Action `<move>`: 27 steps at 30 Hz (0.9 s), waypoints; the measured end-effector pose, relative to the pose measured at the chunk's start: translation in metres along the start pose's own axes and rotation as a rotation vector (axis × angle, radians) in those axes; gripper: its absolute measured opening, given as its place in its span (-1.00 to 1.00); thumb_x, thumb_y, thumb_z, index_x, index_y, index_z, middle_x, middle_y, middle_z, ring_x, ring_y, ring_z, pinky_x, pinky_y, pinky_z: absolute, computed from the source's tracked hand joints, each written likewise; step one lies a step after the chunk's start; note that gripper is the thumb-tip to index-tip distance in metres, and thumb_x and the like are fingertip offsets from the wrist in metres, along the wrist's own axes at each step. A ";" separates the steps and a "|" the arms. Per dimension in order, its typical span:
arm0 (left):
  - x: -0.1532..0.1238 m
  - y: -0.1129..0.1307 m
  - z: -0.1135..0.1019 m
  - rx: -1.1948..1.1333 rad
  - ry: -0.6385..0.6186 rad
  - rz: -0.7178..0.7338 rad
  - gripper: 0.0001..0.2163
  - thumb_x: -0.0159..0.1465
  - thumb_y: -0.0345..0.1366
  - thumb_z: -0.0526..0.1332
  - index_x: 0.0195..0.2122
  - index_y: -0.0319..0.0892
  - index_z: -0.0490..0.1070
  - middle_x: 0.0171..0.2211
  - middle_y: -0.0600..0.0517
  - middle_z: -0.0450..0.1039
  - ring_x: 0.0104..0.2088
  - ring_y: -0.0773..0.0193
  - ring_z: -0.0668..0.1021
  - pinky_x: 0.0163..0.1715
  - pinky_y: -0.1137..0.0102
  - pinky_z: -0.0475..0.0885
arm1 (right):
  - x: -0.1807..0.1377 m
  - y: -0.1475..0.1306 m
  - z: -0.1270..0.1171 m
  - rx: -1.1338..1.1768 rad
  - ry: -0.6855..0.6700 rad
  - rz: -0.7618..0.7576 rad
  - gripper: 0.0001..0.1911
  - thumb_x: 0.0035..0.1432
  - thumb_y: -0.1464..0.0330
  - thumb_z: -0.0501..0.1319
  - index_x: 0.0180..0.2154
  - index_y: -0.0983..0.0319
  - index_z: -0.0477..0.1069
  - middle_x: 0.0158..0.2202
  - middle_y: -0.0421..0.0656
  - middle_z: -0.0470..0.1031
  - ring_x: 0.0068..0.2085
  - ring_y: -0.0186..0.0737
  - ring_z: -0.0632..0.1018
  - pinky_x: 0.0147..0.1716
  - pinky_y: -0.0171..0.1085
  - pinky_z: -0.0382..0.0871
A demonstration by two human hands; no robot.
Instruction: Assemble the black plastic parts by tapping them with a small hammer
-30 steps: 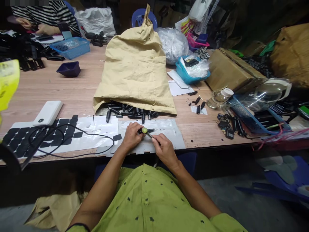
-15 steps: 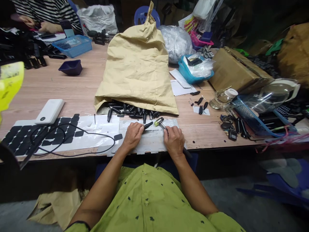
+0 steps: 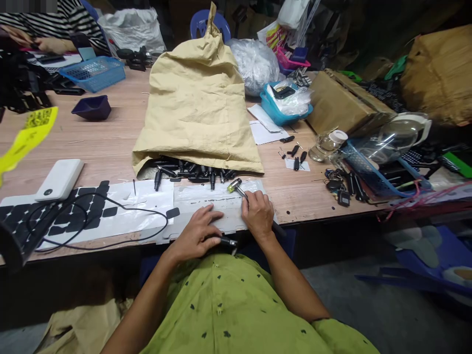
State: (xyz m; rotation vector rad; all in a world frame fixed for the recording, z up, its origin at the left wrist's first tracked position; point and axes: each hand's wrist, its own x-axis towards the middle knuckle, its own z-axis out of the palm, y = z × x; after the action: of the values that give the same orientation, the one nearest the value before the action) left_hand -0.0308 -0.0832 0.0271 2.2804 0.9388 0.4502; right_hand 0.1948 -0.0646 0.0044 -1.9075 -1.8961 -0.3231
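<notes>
My right hand [image 3: 258, 212] is closed around the handle of a small hammer [image 3: 235, 186], whose head has a yellowish face and a metal middle. The head is just above a pale, scuffed mat [image 3: 221, 223] at the table's front edge. My left hand [image 3: 199, 233] has its fingers spread over the mat's near edge. A slim black part with a metal end [image 3: 228, 241] is at its thumb tip, beyond the table edge above my lap; whether they touch I cannot tell. Several similar black parts [image 3: 191, 169] spill from the mouth of a beige cloth bag [image 3: 199, 108].
A white power bank [image 3: 60, 179] and a looped black cable [image 3: 125, 205] lie left on patterned sheets. To the right are a glass jar [image 3: 328, 146], a blue basket [image 3: 383, 172] and a cardboard box [image 3: 342, 105]. A person in striped sleeves sits far left.
My left hand has moved from over the mat toward my body with the black part, and its fingers have spread. The right hand still grips the hammer. The view has shifted slightly.
</notes>
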 end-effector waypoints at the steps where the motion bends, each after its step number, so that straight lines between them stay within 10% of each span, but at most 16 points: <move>1: -0.005 0.003 0.002 0.020 -0.033 0.000 -0.85 0.32 -0.18 0.24 -0.26 -0.03 0.61 0.28 -0.02 0.34 0.39 -0.12 0.17 0.32 -0.05 0.15 | 0.000 0.000 0.000 -0.004 0.003 -0.001 -0.83 0.29 0.40 0.12 -0.18 0.18 0.48 -0.31 -0.09 0.40 -0.23 -0.09 0.35 -0.28 -0.20 0.13; 12: -0.009 0.020 0.029 0.256 -0.015 -0.043 -0.86 0.12 -0.34 0.42 -0.29 -0.13 0.57 0.45 -0.08 0.05 0.42 -0.24 0.10 0.36 -0.19 0.08 | 0.000 0.002 0.002 -0.026 0.062 -0.043 -0.84 0.28 0.41 0.13 -0.18 0.20 0.49 -0.33 -0.10 0.42 -0.25 -0.11 0.35 -0.29 -0.21 0.13; 16: -0.007 0.015 0.020 0.113 0.097 -0.052 -0.83 0.17 -0.24 0.39 -0.21 -0.07 0.57 0.25 -0.09 0.40 0.30 -0.13 0.34 0.28 -0.09 0.27 | -0.001 0.004 0.004 -0.037 0.076 -0.047 -0.83 0.27 0.41 0.13 -0.17 0.20 0.49 -0.33 -0.11 0.41 -0.26 -0.12 0.34 -0.29 -0.21 0.12; 23: 0.027 -0.032 -0.053 0.277 0.762 -0.785 -0.70 0.27 -0.22 0.22 0.00 -0.18 0.46 -0.07 -0.18 0.53 0.01 -0.10 0.51 0.02 -0.02 0.45 | 0.000 0.003 0.006 -0.017 0.065 -0.044 -0.84 0.27 0.42 0.14 -0.18 0.21 0.49 -0.32 -0.11 0.40 -0.25 -0.12 0.33 -0.28 -0.21 0.11; 27: 0.044 -0.057 -0.082 0.326 0.814 -1.109 -0.74 0.23 -0.27 0.26 -0.08 -0.23 0.45 0.04 -0.33 0.43 0.13 -0.30 0.40 0.08 -0.16 0.33 | 0.000 0.002 0.006 -0.022 0.084 -0.050 -0.84 0.27 0.42 0.15 -0.18 0.21 0.49 -0.33 -0.11 0.40 -0.25 -0.12 0.34 -0.29 -0.22 0.11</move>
State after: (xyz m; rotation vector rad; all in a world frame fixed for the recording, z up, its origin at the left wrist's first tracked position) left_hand -0.0717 0.0147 0.0543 1.3876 2.5795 0.7278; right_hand 0.1960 -0.0620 -0.0011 -1.8333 -1.8950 -0.4339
